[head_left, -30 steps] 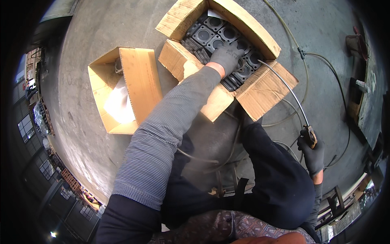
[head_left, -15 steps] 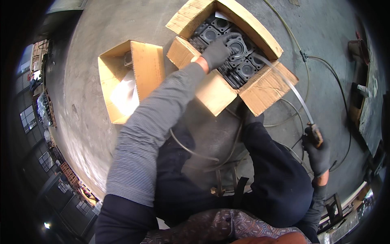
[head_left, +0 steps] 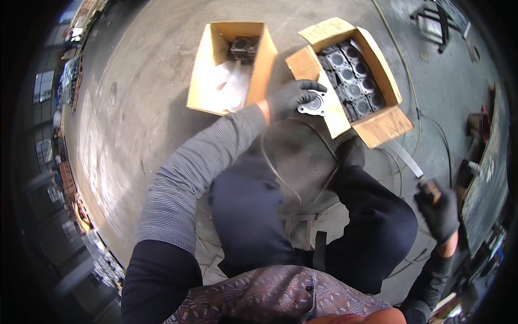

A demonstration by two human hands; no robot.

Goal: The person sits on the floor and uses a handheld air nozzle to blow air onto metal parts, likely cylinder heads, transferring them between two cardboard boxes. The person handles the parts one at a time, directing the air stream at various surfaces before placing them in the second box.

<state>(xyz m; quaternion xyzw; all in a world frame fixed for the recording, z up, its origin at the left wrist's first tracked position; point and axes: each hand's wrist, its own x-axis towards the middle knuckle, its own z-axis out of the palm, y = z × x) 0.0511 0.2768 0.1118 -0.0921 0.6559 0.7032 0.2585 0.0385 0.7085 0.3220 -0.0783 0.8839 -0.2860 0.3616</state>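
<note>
My left hand, in a dark grey glove, is closed on a metal flange casting with a round centre and bolt holes at its corners. It holds the casting just left of an open cardboard box packed with rows of similar castings. Off to the right, my gloved right hand is wrapped round the brown handle of a long flat-bladed tool. The blade points up and left toward the box's near flap, and its tip is hard to make out there.
Left of my left hand stands another open cardboard box with some stacked castings and white sheeting inside. A hose runs along the floor on the right, with more loops between my legs. A dark metal stand is at the far right.
My left hand has come out of the right box, down toward me, with a casting in it. The view has swung, so both boxes appear further right. My right hand still grips the bladed tool.
</note>
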